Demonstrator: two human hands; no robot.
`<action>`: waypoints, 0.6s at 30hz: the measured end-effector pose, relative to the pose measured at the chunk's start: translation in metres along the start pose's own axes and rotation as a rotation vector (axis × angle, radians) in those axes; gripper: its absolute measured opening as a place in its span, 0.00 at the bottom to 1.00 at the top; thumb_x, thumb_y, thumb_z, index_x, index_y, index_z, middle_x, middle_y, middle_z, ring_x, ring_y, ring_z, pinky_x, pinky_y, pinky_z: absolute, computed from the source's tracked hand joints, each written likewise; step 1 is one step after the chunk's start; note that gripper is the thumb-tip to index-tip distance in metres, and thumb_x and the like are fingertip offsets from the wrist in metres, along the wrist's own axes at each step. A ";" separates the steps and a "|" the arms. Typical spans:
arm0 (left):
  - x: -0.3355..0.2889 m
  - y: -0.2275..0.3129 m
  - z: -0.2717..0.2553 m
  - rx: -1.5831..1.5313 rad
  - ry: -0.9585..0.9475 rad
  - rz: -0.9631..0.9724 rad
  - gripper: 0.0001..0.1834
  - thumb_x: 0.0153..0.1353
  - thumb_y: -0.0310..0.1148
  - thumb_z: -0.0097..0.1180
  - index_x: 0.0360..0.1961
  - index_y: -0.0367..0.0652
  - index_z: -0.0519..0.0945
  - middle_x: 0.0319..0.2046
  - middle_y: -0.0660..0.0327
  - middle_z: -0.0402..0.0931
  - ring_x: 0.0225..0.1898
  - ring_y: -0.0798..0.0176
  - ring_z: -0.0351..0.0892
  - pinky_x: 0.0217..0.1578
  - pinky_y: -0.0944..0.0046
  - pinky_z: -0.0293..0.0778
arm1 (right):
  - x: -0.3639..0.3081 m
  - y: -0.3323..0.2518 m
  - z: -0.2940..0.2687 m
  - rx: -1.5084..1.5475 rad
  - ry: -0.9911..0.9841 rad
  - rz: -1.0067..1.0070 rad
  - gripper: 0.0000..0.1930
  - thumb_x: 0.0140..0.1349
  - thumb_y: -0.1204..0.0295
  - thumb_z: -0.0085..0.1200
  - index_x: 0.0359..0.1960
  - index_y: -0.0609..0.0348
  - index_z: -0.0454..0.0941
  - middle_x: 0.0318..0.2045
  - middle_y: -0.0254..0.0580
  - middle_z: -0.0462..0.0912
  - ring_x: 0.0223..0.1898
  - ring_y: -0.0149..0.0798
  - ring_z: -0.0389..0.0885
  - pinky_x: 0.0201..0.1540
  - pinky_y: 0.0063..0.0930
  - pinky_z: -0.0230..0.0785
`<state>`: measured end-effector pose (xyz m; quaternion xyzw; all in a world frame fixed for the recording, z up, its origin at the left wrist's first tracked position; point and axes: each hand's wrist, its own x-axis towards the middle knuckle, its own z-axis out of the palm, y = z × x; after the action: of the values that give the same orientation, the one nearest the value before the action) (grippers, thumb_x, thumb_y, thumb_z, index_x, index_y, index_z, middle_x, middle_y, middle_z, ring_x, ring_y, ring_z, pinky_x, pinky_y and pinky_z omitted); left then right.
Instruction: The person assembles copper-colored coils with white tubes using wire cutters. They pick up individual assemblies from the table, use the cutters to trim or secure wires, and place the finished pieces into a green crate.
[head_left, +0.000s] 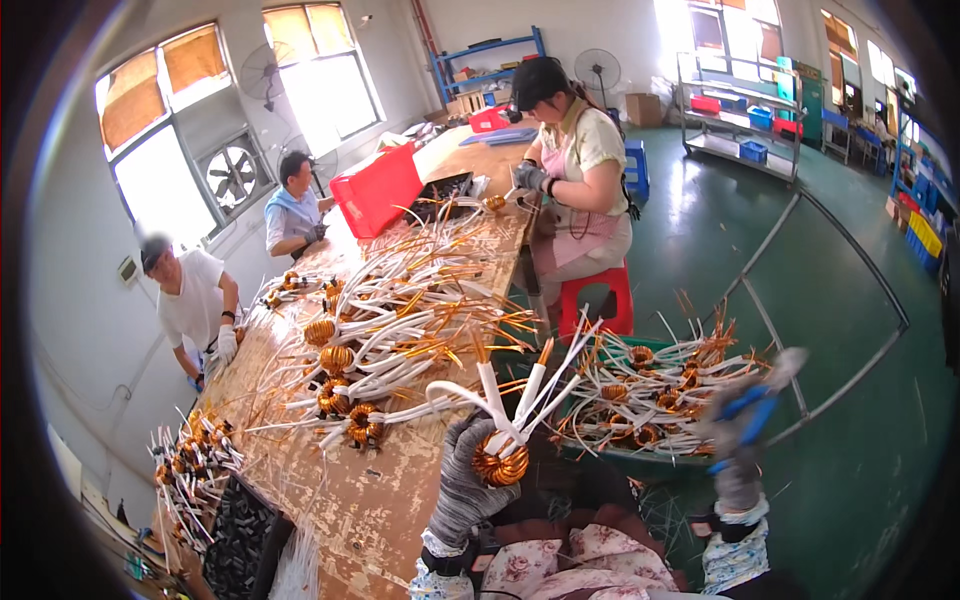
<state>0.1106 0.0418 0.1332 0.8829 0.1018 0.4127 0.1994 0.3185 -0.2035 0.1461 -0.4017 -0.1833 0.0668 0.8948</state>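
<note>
In a grey glove, my left hand (462,492) is closed on a ring-shaped copper coil (501,466) at the table's near right edge. White-sleeved leads with bare copper ends stand up from this coil. To the right, apart from the coil, my gloved right hand (738,468) grips blue-handled pliers (757,420); motion smears their jaws. Similar coils (336,360) with long white leads lie heaped on the worn wooden table (370,510) left of my left hand. Between my hands and farther off, more coils (667,398) fill a green bin (625,462).
A co-worker (585,150) in a black cap sits at the table's far right; two other people are along its left side. A red crate (376,190) stands on the table. A metal frame (850,395) rises beyond the bin. Black parts fill a container (238,535) at lower left.
</note>
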 end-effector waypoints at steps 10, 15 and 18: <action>-0.042 0.013 -0.008 -0.854 -0.071 -0.501 0.44 0.29 0.25 0.68 0.52 0.39 0.61 0.46 0.57 0.67 0.48 0.61 0.70 0.51 0.62 0.68 | -0.052 0.079 0.061 -0.968 -0.916 -0.358 0.26 0.45 0.61 0.63 0.47 0.55 0.72 0.33 0.44 0.75 0.35 0.48 0.74 0.38 0.38 0.68; -0.059 0.009 -0.014 -0.941 -0.028 -0.605 0.48 0.27 0.36 0.76 0.51 0.39 0.62 0.45 0.58 0.68 0.47 0.62 0.71 0.49 0.63 0.69 | -0.049 0.069 0.065 -1.122 -0.994 -0.437 0.25 0.47 0.57 0.59 0.46 0.54 0.74 0.34 0.44 0.74 0.35 0.45 0.74 0.39 0.38 0.67; -0.062 0.006 -0.009 -0.937 -0.051 -0.565 0.48 0.26 0.36 0.77 0.51 0.39 0.62 0.45 0.58 0.68 0.47 0.62 0.70 0.49 0.63 0.69 | -0.048 0.056 0.065 -1.250 -1.020 -0.480 0.24 0.48 0.57 0.57 0.46 0.52 0.74 0.34 0.44 0.73 0.36 0.45 0.73 0.40 0.38 0.65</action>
<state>0.0643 0.0173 0.0983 0.6476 0.1357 0.3228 0.6767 0.2512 -0.1331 0.1308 -0.6938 -0.6490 -0.0656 0.3051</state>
